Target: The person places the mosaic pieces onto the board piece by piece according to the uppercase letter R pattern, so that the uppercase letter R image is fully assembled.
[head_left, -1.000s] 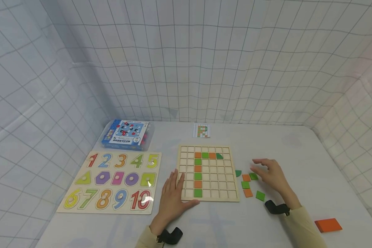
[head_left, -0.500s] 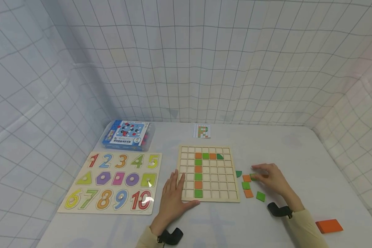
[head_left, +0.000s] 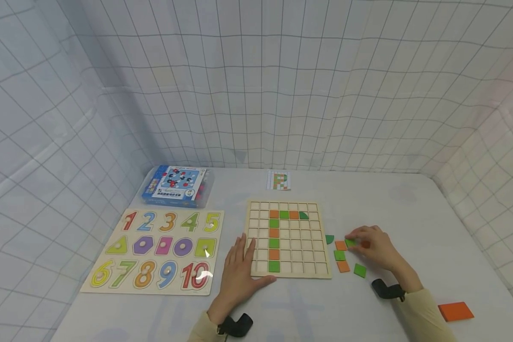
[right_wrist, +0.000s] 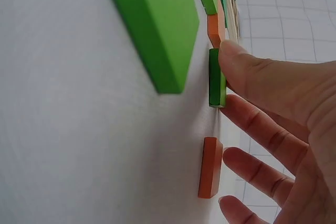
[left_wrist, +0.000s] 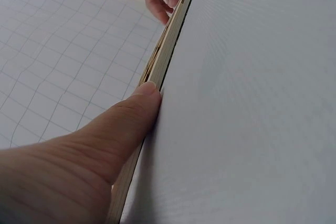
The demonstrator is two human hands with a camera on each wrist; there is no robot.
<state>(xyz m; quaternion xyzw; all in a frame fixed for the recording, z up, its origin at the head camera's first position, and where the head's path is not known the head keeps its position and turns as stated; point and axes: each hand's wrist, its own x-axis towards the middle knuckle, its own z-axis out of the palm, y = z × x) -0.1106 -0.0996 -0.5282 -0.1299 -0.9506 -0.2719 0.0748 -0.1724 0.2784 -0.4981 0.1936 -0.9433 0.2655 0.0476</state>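
Observation:
My left hand (head_left: 238, 275) rests at the near left corner of a wooden grid board (head_left: 301, 256), its fingers straight along the left side. In the left wrist view the thumb presses the board's edge (left_wrist: 168, 51). Right of the board, my right hand (head_left: 378, 247) pinches a green square tile (right_wrist: 216, 77) between thumb and index finger, low at the table. An orange tile (right_wrist: 210, 167) lies under its other fingers. Near it lie a dark green quarter-round tile (head_left: 329, 239), orange tiles (head_left: 343, 266) and green tiles (head_left: 360, 270). Green and orange tiles (head_left: 274, 243) fill a column and part of a row on the board.
A number-and-shape peg puzzle (head_left: 149, 251) lies on the left, with a blue boxed set (head_left: 175, 186) behind it. A pattern card (head_left: 279, 180) lies beyond the board. An orange block (head_left: 456, 311) sits at the near right.
My right hand has come down and its thumb and index finger have closed on the green tile. The orange tile beneath the hand now shows. My left hand stays put.

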